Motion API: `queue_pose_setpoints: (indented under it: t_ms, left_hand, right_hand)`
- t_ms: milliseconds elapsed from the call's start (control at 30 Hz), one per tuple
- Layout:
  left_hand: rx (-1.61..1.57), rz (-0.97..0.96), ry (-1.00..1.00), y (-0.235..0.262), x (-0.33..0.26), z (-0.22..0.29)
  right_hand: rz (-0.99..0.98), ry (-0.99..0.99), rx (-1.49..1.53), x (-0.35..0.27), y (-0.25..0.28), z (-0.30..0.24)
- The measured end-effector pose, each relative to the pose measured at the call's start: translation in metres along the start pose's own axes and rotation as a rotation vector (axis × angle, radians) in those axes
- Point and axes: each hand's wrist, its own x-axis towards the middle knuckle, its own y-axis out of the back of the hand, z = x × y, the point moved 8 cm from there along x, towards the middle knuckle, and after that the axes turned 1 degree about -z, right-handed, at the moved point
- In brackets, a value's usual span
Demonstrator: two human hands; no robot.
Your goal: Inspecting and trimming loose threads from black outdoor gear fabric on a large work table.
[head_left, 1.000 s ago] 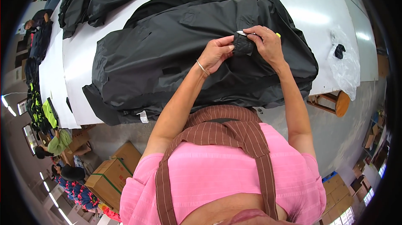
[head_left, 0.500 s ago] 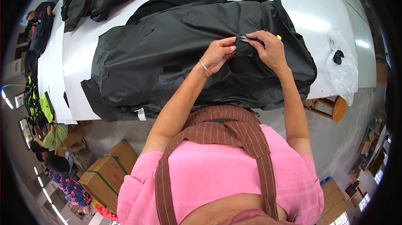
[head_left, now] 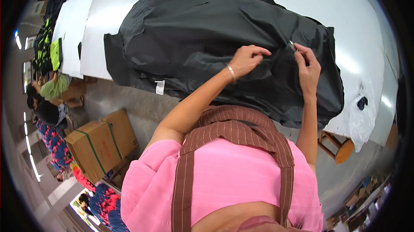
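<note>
A black garment lies spread across the white table in front of me. My left hand is over its middle, index finger stretched out to the right and the other fingers curled, with nothing visible in it. Farther right, my right hand is closed on small metal thread snips, whose tip points up and left over the cloth. Most of the snips is hidden by the fingers. A white label sticks out at the garment's near left edge.
The white table carries more dark garments at its far left. A clear plastic bag hangs over the right edge, above a wooden stool. Cardboard boxes stand on the floor at left, near a seated person in green.
My hands have moved apart; the left has let go of the cloth. The right has moved right with the snips. The view has tilted, so the garment appears turned.
</note>
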Motion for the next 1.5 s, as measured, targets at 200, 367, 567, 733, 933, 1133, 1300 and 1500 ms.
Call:
queue_pose_setpoints:
  t_ms: [200, 367, 567, 733, 933, 1133, 1300, 1500]
  left_hand:
    - [-0.002, 0.508, 0.109, 0.132, -0.080, -0.040]
    - [-0.162, 0.560, 0.095, 0.143, -0.105, -0.067]
    - [-0.016, 0.576, 0.087, 0.144, -0.110, -0.072]
    - [-0.130, 0.508, 0.082, 0.143, -0.108, -0.071]
    - [-0.153, 0.489, 0.081, 0.144, -0.108, -0.075]
    - [-0.111, 0.532, 0.004, 0.146, -0.106, -0.082]
    - [0.039, 0.559, 0.005, 0.145, -0.109, -0.075]
    - [0.358, 0.590, -0.046, 0.127, -0.114, -0.047]
  right_hand:
    - [-0.387, 0.121, 0.032, -0.025, -0.111, -0.015]
    - [-0.422, 0.401, -0.242, -0.033, -0.165, -0.025]
    - [-0.406, 0.622, -0.414, -0.037, -0.191, -0.030]
    - [-0.390, 0.655, -0.458, -0.035, -0.195, -0.027]
    - [-0.353, 0.615, -0.452, -0.033, -0.188, -0.026]
    - [-0.384, 0.637, -0.487, -0.036, -0.191, -0.031]
    - [-0.423, 0.610, -0.432, -0.036, -0.197, -0.033]
    - [-0.439, 0.376, -0.333, -0.034, -0.194, -0.017]
